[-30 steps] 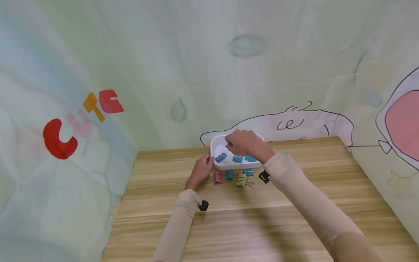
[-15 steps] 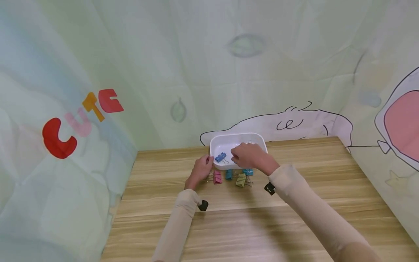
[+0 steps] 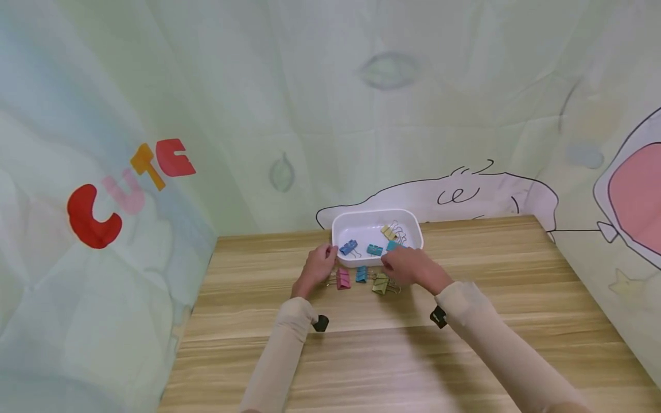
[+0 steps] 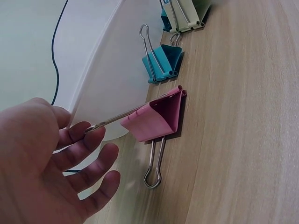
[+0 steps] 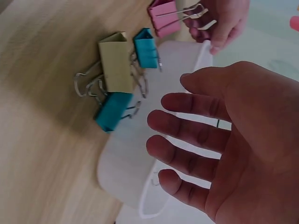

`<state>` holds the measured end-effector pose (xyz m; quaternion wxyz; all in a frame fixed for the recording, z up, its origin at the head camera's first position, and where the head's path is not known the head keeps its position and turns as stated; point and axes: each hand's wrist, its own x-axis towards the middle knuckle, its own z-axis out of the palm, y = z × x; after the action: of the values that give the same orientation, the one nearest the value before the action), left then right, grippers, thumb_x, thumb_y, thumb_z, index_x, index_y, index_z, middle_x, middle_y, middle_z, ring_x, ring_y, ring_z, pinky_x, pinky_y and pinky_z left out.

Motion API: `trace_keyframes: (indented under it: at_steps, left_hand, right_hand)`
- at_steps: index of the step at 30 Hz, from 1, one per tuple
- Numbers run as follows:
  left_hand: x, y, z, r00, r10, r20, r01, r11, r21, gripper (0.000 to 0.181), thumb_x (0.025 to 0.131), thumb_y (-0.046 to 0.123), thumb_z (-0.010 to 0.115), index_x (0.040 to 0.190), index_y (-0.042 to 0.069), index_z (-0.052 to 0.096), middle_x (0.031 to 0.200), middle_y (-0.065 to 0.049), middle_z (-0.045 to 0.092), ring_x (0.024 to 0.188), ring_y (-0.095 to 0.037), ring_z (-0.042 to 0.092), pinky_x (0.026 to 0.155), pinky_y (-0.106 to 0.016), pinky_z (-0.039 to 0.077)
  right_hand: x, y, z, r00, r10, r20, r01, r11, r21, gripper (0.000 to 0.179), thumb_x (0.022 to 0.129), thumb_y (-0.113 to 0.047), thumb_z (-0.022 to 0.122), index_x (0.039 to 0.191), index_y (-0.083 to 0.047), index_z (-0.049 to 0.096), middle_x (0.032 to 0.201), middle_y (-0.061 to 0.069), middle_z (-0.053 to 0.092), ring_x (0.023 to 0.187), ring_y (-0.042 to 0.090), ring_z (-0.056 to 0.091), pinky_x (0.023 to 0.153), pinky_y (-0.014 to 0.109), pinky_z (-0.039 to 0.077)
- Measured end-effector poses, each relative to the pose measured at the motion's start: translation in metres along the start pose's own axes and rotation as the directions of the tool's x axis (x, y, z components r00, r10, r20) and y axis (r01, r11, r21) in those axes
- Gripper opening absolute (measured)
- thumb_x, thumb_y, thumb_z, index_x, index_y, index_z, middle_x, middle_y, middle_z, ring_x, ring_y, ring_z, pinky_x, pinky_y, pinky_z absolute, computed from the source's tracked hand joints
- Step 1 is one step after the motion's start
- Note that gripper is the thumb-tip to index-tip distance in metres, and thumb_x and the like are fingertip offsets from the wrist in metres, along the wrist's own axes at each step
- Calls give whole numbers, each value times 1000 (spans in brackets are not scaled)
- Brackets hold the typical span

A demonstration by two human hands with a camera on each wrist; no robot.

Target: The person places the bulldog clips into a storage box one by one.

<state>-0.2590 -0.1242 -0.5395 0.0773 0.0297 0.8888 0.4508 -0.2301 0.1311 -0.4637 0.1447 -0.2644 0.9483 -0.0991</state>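
A white tray point(image 3: 356, 221) stands at the back of the table; my left hand point(image 3: 317, 268) grips its left front corner, thumb at the rim. In the left wrist view, a pink binder clip point(image 4: 152, 119) lies close to those fingers, one wire handle reaching them. My right hand point(image 3: 408, 267) hovers at the tray's front right, fingers loosely bent, holding nothing. Below it in the right wrist view lie a teal binder clip point(image 5: 113, 111) and a pale yellow-green binder clip point(image 5: 116, 65). Another teal binder clip point(image 3: 361, 274) sits between the pink and yellow-green ones.
Inside the tray lie a blue binder clip point(image 3: 349, 247), a teal binder clip point(image 3: 374, 250), a second teal one point(image 3: 395, 245) partly covered by my right hand, and a yellow clip point(image 3: 389, 232). Wooden tabletop point(image 3: 361, 355) extends toward me. A printed curtain point(image 3: 330, 115) hangs behind.
My right hand has moved from over the tray toward me, down to its front edge, uncovering the yellow clip and teal clips inside. The left hand stays at the tray's corner.
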Motion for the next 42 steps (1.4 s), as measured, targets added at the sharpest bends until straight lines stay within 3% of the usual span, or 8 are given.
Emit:
trace_keyframes:
  at_steps: [8,18,31,42]
  left_hand:
    - [0,1,0,1000,8,-4,-8,1000,4,30,113,29,44,109,5,61,92,-8,61,82,-21,55,70,-32,47]
    - [0,2,0,1000,1,4,-1,1000,1,33,113,31,42,112,4,61,93,-8,61,80,-20,55,68,-31,47]
    - [-2,3,1,999,-36,10,36,999,-6,31,114,32,42,112,6,59,95,-8,60,80,-21,55,67,-30,46]
    - [-1,4,1,1000,-16,-4,16,1000,7,31,113,31,44,110,6,61,94,-8,61,81,-21,55,70,-32,47]
  right_hand:
    - [-4,12,21,1000,-2,-14,2,1000,-17,26,102,-19,62,76,-18,55,68,-2,51,62,16,49,56,33,40]
    - [-9,13,40,1000,3,-6,-3,1000,26,31,105,-28,60,76,-19,57,69,-3,52,63,16,49,58,37,44]
    - [-11,7,53,1000,-26,10,25,998,60,31,104,-27,63,75,-19,56,67,-5,50,62,12,46,57,31,39]
    - [-12,5,56,1000,-16,14,15,994,105,28,103,-23,64,75,-18,57,68,-3,51,61,13,46,57,32,39]
